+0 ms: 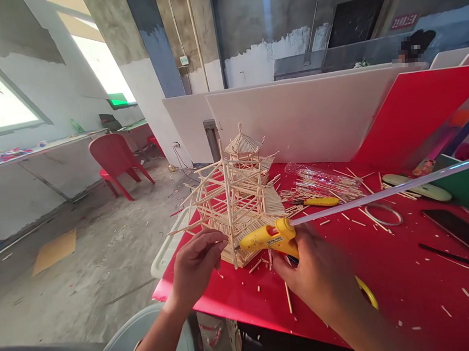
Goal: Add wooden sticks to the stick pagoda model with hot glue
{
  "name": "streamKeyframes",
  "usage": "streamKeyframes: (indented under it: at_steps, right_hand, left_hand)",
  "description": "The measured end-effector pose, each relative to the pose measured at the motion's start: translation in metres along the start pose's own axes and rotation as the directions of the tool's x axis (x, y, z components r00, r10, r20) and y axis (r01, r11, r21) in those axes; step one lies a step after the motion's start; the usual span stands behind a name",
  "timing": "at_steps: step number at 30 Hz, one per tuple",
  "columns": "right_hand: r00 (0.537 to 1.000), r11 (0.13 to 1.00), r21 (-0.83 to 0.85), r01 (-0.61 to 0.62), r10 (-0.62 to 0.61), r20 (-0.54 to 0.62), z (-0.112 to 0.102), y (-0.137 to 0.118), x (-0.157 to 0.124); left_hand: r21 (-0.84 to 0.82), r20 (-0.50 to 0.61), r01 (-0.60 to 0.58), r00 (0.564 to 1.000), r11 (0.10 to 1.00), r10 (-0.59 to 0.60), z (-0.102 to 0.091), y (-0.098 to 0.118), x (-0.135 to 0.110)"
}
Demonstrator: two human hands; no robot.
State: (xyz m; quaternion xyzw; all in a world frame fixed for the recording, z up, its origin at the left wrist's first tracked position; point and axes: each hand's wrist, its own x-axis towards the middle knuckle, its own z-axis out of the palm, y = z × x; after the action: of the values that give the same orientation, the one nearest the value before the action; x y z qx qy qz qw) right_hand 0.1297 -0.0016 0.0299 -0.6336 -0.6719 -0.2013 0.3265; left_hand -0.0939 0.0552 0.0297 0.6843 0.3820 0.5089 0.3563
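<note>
The right hand (318, 268) has its grip closed around the handle of a yellow glue gun (267, 236), whose nozzle points left, at the lower part of an upright post (228, 197) on a stick model (273, 202). A long clear glue stick (377, 193) runs out of the gun's back end, up to the right. The left hand (197, 258) is just beside the post on its other side, its grip pressed together at thumb and forefinger; whether a small piece lies between them, I cannot tell.

The model stands near the left edge of the red surface (381, 272), its front an open frame of slanting sticks. A pointed roof (242, 143) shows behind that frame. To the model's right lie a yellow knife (321, 202) and a plastic bag of sticks (325, 181); farther right are a ring (400, 219) and a dark phone (457, 232). Small wood scraps litter the surface near the right arm. A red chair (113, 153) stands on the floor to the left.
</note>
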Motion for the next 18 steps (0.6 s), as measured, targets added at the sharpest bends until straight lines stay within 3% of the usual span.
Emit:
streamKeyframes:
  at_steps: [13,18]
  right_hand:
    - [0.995,0.994,-0.064,0.085,-0.088,-0.051,-0.0059,-0.0055,0.0062]
    - [0.995,0.994,-0.064,0.085,-0.089,-0.054,-0.0073,-0.0069,0.0052]
  left_hand:
    - [0.082,-0.001,-0.093,0.996,0.992,0.093,-0.0011,-0.0022,-0.0026]
    - [0.089,-0.04,-0.076,0.996,0.993,0.08,0.0008,-0.0017,-0.002]
